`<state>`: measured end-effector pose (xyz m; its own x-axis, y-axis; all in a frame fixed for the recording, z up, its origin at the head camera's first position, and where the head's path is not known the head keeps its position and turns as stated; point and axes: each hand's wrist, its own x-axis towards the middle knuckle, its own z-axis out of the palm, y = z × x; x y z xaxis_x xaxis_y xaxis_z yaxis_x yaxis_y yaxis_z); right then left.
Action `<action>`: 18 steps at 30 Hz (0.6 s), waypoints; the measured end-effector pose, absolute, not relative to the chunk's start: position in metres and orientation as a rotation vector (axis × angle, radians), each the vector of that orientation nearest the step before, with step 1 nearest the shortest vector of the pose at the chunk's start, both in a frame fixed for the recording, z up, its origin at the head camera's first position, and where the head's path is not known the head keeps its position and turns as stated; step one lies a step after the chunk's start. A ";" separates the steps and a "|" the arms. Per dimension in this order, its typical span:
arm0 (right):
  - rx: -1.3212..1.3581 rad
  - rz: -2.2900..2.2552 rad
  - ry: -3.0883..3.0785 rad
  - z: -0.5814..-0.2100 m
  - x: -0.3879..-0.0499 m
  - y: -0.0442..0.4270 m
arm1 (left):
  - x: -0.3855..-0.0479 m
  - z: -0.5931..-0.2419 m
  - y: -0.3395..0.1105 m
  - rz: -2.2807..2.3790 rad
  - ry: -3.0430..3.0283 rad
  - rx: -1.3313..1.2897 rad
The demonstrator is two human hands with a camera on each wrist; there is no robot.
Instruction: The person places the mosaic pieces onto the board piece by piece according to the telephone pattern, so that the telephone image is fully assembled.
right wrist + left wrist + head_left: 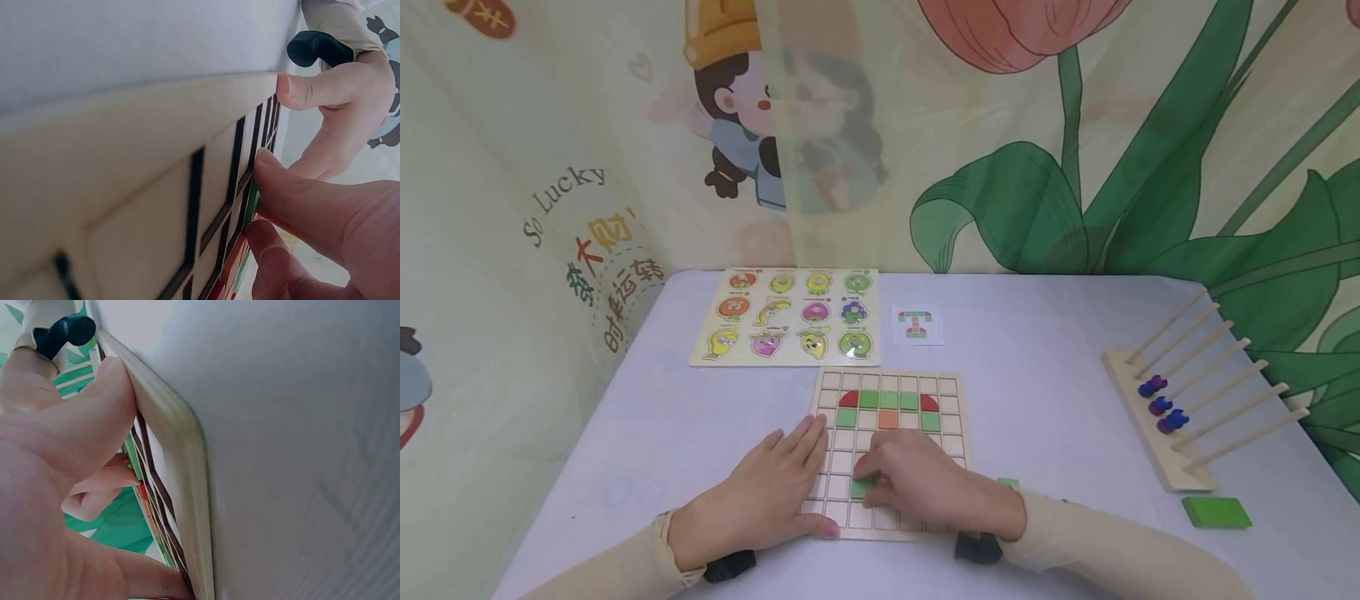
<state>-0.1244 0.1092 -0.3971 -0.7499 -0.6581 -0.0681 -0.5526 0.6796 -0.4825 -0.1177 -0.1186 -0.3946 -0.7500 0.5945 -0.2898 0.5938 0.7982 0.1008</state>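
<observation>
A wooden grid board (835,521) lies on the table with colored tiles in its cells. Its upper rows hold green tiles (889,400), red rounded tiles (848,399) and an orange tile (887,419). My left hand (767,483) rests along the board's left side, fingers straight, its thumb at the front edge. Over the middle cells, my right hand (917,475) has its fingers curled, pinching a green square tile (860,490) low on the grid. Just above that tile shows part of a red tile (861,463); the right hand hides the cells beside it.
A small pattern card (917,325) lies behind the board, beside a fruit picture board (797,359). At right stands a wooden peg rack (1157,442) with dark beads (1161,406). Green pieces (1217,512) lie before it; another green piece (1008,482) shows behind my right wrist.
</observation>
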 end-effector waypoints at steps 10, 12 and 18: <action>-0.960 -0.672 2.661 -0.395 -0.120 0.116 | -0.117 -0.395 -0.119 -0.006 2.680 0.903; -0.936 -0.682 2.678 -0.393 -0.118 0.120 | -0.117 -0.395 -0.118 -0.006 2.679 0.896; -0.764 -0.773 2.721 -0.388 -0.110 0.148 | -0.117 -0.394 -0.118 -0.005 2.678 0.895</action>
